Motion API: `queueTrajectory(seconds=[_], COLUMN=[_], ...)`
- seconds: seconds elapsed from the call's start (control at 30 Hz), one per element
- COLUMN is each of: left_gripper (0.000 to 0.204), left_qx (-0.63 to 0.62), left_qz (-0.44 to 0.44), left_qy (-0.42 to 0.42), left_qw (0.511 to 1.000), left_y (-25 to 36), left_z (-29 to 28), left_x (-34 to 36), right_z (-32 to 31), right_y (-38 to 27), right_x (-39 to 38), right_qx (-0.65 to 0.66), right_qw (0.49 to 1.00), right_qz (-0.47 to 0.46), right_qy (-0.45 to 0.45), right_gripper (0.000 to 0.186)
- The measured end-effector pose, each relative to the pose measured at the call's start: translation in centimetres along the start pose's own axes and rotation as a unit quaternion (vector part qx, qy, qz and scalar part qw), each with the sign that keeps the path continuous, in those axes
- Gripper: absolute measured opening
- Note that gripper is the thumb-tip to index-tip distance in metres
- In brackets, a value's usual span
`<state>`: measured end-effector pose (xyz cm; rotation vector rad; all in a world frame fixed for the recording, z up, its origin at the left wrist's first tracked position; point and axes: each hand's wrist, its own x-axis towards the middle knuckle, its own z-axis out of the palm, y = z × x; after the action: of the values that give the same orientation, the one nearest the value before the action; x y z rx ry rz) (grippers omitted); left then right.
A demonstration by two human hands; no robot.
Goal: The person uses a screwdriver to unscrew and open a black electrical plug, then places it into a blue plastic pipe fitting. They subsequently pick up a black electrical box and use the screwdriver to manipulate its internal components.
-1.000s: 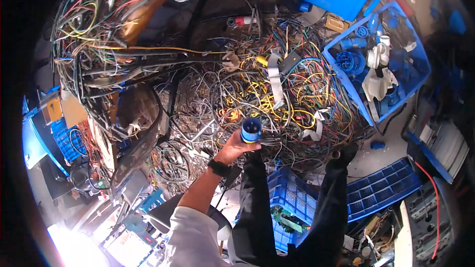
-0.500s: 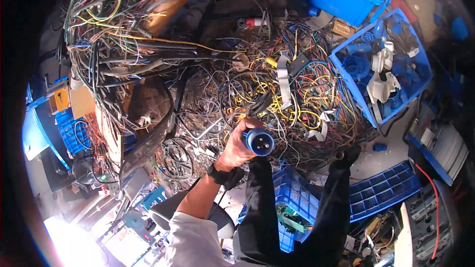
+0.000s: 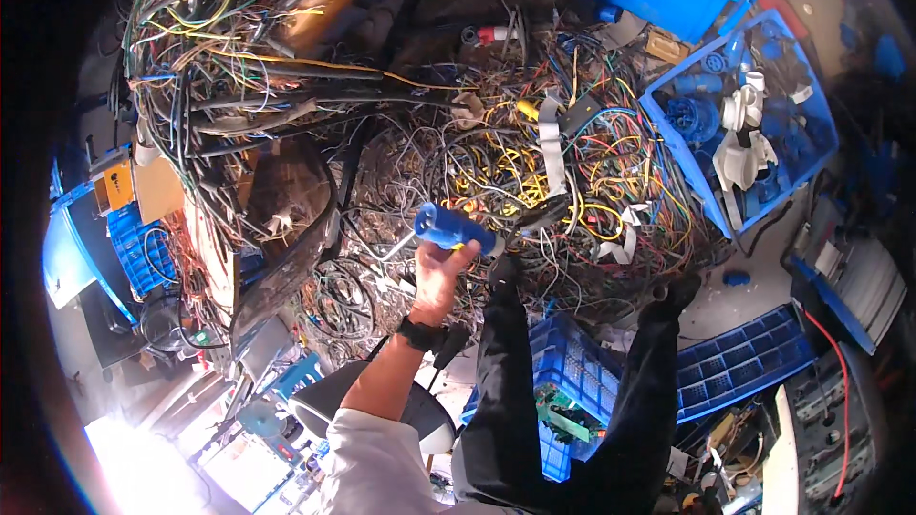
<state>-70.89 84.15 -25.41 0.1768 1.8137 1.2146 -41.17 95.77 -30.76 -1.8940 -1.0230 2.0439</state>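
Note:
My left hand (image 3: pixel 438 281) is closed round a blue industrial plug (image 3: pixel 454 229), with its thumb lying along the near side. The plug lies roughly sideways, its wide open end to the left and its narrower, paler end to the right. Its pins cannot be made out from this angle. Beneath and beyond it spreads a large heap of tangled cables (image 3: pixel 506 167) in yellow, black, grey and red. My right hand is out of view.
A blue crate (image 3: pixel 682 172) of blue and white plug parts stands to the right. Thick stripped cables (image 3: pixel 277 95) pile up at the far left. Near my legs are a blue basket (image 3: pixel 572 362) and a blue grid tray (image 3: pixel 739 367). A red-and-white connector (image 3: pixel 491 35) lies at the back.
My left hand has shifted a little to the left and turned the plug, so its pin end, which faced me, now points left.

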Motion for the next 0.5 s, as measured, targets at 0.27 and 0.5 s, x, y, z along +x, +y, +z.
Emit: queueTrajectory(seconds=[0.27, 0.5], left_gripper=[0.040, 0.049], left_qx=[-0.268, -0.308], left_qz=[-0.069, -0.111], left_qy=[-0.083, -0.033], left_qw=[0.957, 0.944], left_y=[-2.3, -3.4], left_z=[-2.5, -2.6], left_x=[2.9, 4.3], right_z=[-0.3, -0.5], right_y=[0.4, 0.6], right_x=[0.3, 0.9], right_qx=[0.005, 0.003], right_qw=[1.000, 1.000], right_qz=[0.001, 0.003], right_qy=[0.001, 0.003], right_gripper=[0.032, 0.033])
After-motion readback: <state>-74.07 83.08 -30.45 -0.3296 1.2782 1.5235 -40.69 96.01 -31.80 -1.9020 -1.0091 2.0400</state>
